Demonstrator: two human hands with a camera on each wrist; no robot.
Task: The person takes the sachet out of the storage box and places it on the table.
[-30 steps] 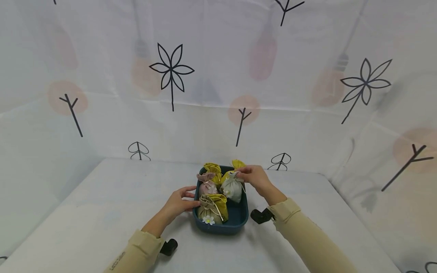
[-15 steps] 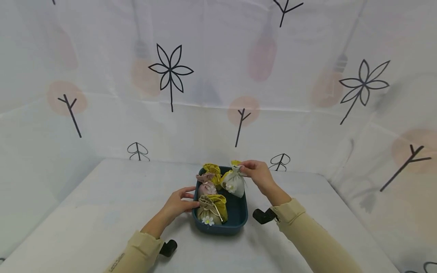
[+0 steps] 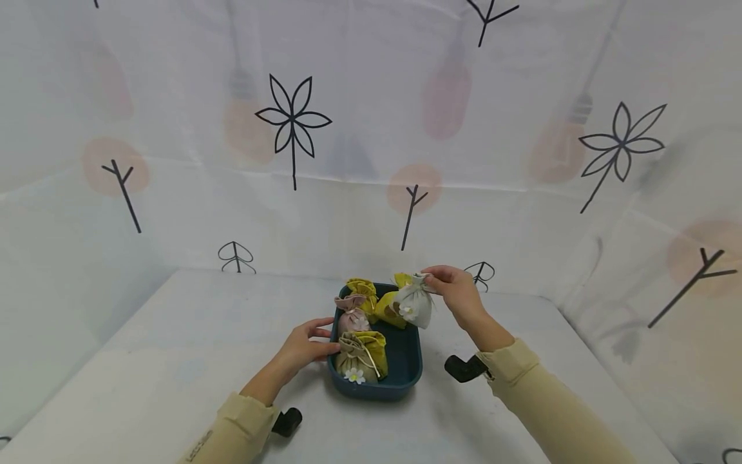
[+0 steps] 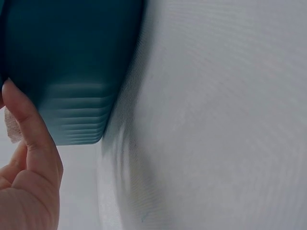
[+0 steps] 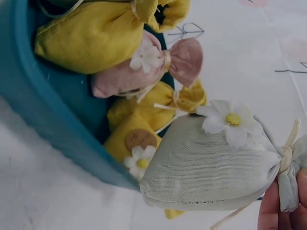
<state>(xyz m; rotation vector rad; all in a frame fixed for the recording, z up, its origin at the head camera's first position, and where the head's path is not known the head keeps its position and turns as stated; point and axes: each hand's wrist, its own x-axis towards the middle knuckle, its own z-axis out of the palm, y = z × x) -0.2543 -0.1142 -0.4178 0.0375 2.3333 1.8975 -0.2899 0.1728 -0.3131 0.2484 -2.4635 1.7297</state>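
"One pale grey pouch [image 3: 418,308], white flower [image 5: 229,122] attached. Location?"

"At the far right edge of one dark teal box [image 3: 404,364], its neck clamped in the fingers of the right hand [image 3: 458,295]. Contact with the rim: cannot tell."

"Remaining contents?"

"Five: one pink pouch [image 3: 352,320], one tan pouch [image 3: 350,359], three yellow pouches [image 5: 91,40]."

"Left hand [image 3: 303,343]?"

"Fingers apart, touching the box's left side."

"Particulars by view?"

"Right wrist: second flower [image 5: 140,160] and lettered round tag [image 5: 140,139] on one yellow pouch; that flower is hidden in the head view. Left wrist: ridges [image 4: 79,120] on the outer wall, unseen from the head."

"Setting?"

"One white surface [image 3: 191,361]; two beige sleeves [image 3: 556,406] reaching over it; behind, one white cloth [image 3: 348,225] printed with black line flowers, twigs and orange rounds."
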